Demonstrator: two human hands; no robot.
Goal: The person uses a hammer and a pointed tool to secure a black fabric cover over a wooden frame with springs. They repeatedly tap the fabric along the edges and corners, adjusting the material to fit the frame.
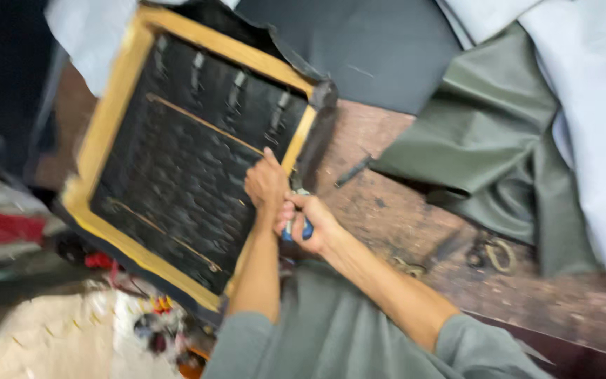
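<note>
The left hand [266,184] presses flat, fingers together, on the yellow wooden seat frame [110,112]; the right hand [311,223] has its grip clamped on a blue-handled tool [296,228] over the worn brown bench [401,210].

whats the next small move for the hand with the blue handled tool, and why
Probably ease the tool's tip along the wooden frame edge. The right hand grips the blue-handled tool at the frame's rail, and the left hand presses there beside the black fabric. The tip is hidden.

Worn wooden workbench [401,210], green fabric [492,140], white sheeting [597,126], cluttered floor [50,337]
</note>
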